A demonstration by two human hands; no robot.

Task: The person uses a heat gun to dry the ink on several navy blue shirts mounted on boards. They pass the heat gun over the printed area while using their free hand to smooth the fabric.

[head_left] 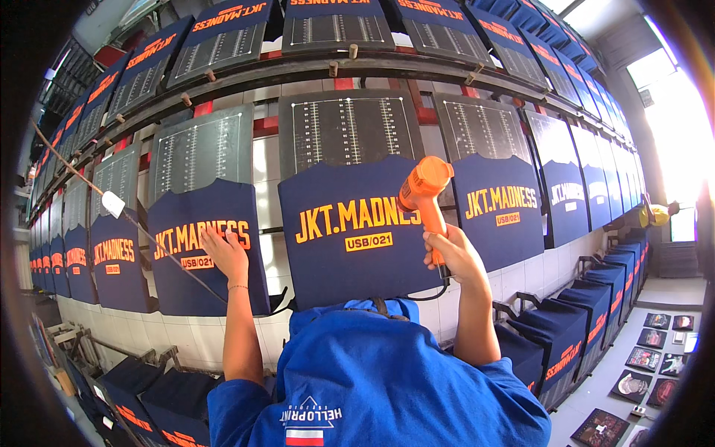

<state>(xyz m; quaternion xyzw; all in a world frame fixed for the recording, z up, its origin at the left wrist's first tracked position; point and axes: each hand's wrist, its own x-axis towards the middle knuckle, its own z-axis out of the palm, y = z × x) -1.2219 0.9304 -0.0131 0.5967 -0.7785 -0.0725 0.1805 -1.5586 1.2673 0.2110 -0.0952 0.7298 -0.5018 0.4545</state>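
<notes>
My right hand [459,257] is wrapped around the handle of an orange hair dryer [428,184]. The dryer is held over a navy T-shirt [335,272] with orange and yellow lettering, stretched on a dark printing board [348,130] in front of me. A black cord [445,281] hangs from the handle's lower end. To the left, my left hand [226,252] lies with its fingers stretched out over the lettering of another navy T-shirt [175,279]. Whether the palm presses on the print cannot be made out.
Boards with navy T-shirts run in long rows ahead, left and right, with more shirts [558,328] behind me. A metal rail [261,72] with wooden pegs crosses beyond the boards. A cord with a white piece [113,204] slants across the left. A person in yellow [655,215] is far right.
</notes>
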